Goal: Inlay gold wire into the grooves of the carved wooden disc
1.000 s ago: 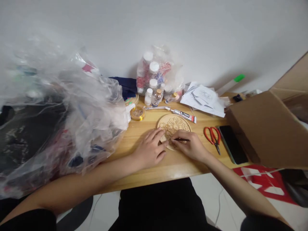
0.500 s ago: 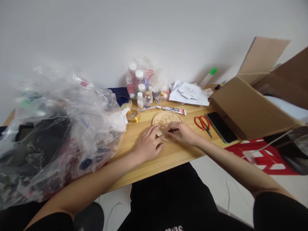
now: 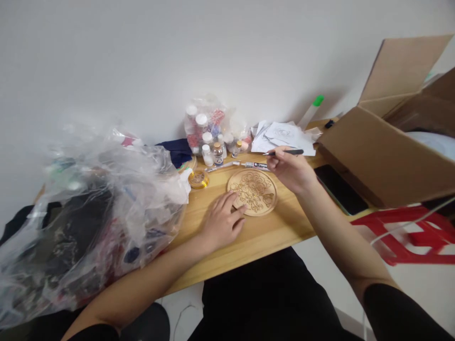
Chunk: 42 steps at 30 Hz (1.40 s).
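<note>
A round wooden disc (image 3: 268,208) with an engraved floral pattern and gold wire lines lies flat on the wooden table (image 3: 213,251). My left hand (image 3: 223,220) rests at its left edge, fingers apart, fingertips on the rim. Raised above the table right of the disc, my right hand (image 3: 289,169) holds black tweezers (image 3: 291,152) between thumb and fingers, their tip pointing left. Behind the disc lie a B-7000 glue tube (image 3: 256,166) and a thin silvery tool (image 3: 223,166). A spool of gold wire (image 3: 198,179) sits to the left.
Plastic bags (image 3: 135,208) cover the left side. Small bottles (image 3: 218,154) and a bead bag (image 3: 213,116) stand at the back beside papers (image 3: 280,135). On the right are a phone (image 3: 341,189), an open cardboard box (image 3: 384,156) and, lower, a red stool (image 3: 408,232).
My right hand has lifted off the disc and moved up and right with the tweezers, uncovering the pattern. It now hides the orange-handled pliers. My left hand stays at the disc's edge.
</note>
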Motion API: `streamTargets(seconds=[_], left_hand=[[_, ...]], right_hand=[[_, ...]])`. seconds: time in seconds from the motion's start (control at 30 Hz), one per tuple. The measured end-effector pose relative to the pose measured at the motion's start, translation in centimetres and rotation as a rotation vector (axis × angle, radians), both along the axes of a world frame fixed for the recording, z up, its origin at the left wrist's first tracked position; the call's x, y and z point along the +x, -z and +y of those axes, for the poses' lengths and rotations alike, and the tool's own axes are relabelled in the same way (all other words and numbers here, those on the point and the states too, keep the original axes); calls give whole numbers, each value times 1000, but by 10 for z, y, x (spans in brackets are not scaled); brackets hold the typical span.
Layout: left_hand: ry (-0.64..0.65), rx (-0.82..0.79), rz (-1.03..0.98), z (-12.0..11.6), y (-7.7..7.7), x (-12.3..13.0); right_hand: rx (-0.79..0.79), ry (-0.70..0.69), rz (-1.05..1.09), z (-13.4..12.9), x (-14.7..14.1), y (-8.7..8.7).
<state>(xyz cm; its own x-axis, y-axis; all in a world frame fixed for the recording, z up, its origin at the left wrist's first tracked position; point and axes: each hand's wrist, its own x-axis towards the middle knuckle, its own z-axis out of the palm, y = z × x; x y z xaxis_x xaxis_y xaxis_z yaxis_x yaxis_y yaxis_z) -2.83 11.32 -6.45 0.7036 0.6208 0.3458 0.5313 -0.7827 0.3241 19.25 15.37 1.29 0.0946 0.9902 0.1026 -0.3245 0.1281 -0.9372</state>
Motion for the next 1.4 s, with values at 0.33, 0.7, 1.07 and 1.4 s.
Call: streamTargets(seconds=[0.33, 0.7, 1.07, 1.4], left_hand=[[28, 48, -19, 4, -1, 3], [22, 191, 70, 2, -2, 6], [6, 267, 119, -1, -3, 5], [59, 474, 187, -9, -7, 13]], right_hand=[[-235, 37, 219, 20, 10, 47], [-139, 9, 47, 19, 12, 49], [-183, -16, 44, 19, 9, 48], [-191, -64, 140, 20, 11, 47]])
